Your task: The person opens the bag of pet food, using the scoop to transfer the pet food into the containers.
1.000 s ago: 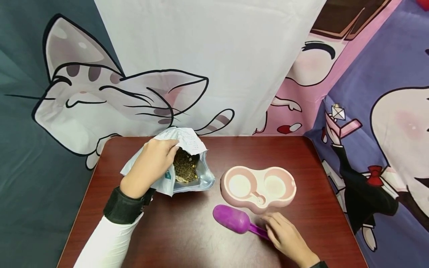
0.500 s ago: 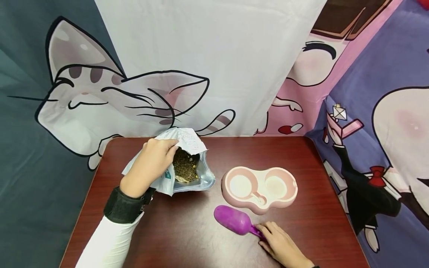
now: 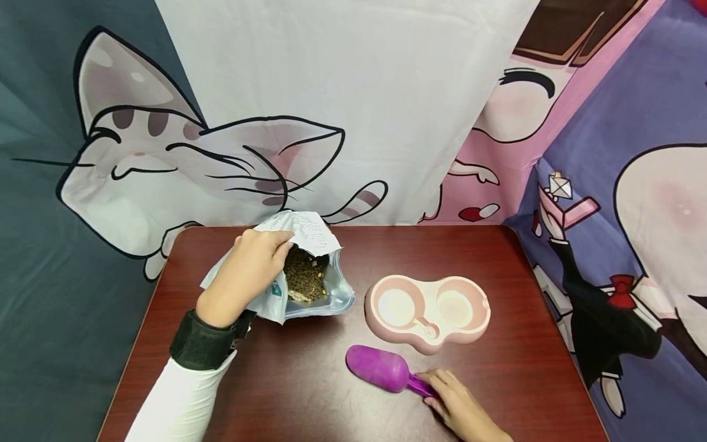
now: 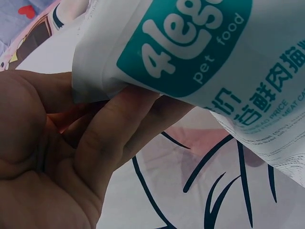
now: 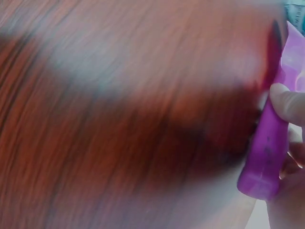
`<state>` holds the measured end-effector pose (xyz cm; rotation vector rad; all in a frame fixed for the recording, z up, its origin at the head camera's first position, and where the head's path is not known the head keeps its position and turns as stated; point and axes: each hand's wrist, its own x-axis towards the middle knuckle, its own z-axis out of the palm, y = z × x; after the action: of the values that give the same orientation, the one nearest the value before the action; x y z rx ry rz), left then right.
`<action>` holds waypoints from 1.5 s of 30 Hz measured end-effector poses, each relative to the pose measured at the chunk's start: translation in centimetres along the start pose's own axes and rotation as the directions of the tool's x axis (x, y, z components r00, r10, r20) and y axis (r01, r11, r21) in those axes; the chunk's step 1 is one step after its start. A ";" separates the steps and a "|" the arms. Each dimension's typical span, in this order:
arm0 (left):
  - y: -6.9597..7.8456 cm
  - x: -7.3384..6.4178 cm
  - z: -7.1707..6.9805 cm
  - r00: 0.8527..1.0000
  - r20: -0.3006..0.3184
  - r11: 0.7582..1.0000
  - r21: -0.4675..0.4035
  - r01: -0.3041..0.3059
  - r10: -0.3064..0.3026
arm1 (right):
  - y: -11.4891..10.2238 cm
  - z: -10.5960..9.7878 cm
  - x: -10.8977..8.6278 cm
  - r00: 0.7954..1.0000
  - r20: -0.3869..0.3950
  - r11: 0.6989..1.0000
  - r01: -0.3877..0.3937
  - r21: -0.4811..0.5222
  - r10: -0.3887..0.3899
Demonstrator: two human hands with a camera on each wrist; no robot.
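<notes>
At the table's back left, my left hand [image 3: 256,264] grips the upper edge of a white and teal pet food bag [image 3: 312,233]. Brown kibble [image 3: 305,276] shows through its mouth. The left wrist view has thumb and fingers [image 4: 116,119] on the bag's corner, beside its printed label [image 4: 176,43]. By the front of the table, my right hand [image 3: 455,402] holds a purple scoop [image 3: 381,368] by its handle, bowl pointing left. In the right wrist view the thumb [image 5: 288,102] lies along the scoop's handle [image 5: 264,157].
A pink double pet bowl [image 3: 428,337] with two round white hollows stands right of the bag, behind the scoop. The reddish-brown wooden table [image 3: 298,387] ends at a cartoon-printed cloth [image 3: 359,92] along the back.
My right hand has closed round the scoop's handle. The scoop has shifted slightly left and toward me. My left hand keeps its grip on the bag.
</notes>
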<state>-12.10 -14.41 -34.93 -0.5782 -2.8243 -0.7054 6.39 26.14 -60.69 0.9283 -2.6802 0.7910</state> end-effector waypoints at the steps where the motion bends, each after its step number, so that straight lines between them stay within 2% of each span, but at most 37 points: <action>1: 0.0 0.0 0.0 1.000 -0.001 1.000 0.000 -0.001 0.001 | -0.1 -0.1 0.1 1.000 0.000 1.000 0.001 0.019 -0.001; 7: 0.1 0.0 -0.1 1.000 0.002 1.000 -0.001 0.000 0.000 | -0.3 -0.6 0.7 1.000 0.020 0.990 -0.004 0.141 0.001; 12: 0.1 0.0 0.0 1.000 0.008 1.000 0.001 0.003 -0.003 | -0.5 -1.3 1.0 0.995 0.094 0.960 -0.069 0.271 0.045; 17: 0.1 0.0 0.0 1.000 0.025 1.000 -0.005 0.015 -0.015 | -0.4 -1.9 1.2 0.976 0.186 0.922 -0.174 0.347 0.114; 23: 0.2 0.1 0.1 0.999 0.037 1.000 -0.008 0.015 -0.014 | 0.1 -2.3 1.4 0.947 0.273 0.892 -0.264 0.368 0.167; 29: 0.2 0.0 0.2 0.999 0.037 1.000 -0.003 0.013 -0.013 | 0.0 -2.7 1.8 0.919 0.317 0.809 -0.365 0.461 0.235; 32: 0.1 -0.1 0.1 0.999 0.039 1.000 -0.002 0.016 -0.015 | -0.2 -2.8 2.0 0.918 0.300 0.785 -0.382 0.488 0.260; 37: 0.2 -0.1 0.1 0.999 0.044 1.000 -0.003 0.022 -0.022 | -0.2 -3.2 2.2 0.931 0.236 0.788 -0.361 0.498 0.278; 39: 0.2 0.0 0.2 0.999 0.044 1.000 -0.004 0.020 -0.019 | 0.1 -3.3 2.2 0.934 0.213 0.804 -0.355 0.477 0.286; 41: 0.2 0.0 0.2 0.999 0.044 1.000 -0.005 0.017 -0.016 | 0.5 -3.4 2.1 0.931 0.200 0.813 -0.365 0.453 0.306; 45: 0.2 0.0 0.2 0.999 0.044 1.000 -0.005 0.011 -0.011 | 1.2 -3.7 1.9 0.916 0.187 0.810 -0.401 0.428 0.355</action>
<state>-12.07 -14.15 -35.05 -0.5864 -2.8687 -0.7110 4.22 28.01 -57.47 0.5101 -2.8612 1.5593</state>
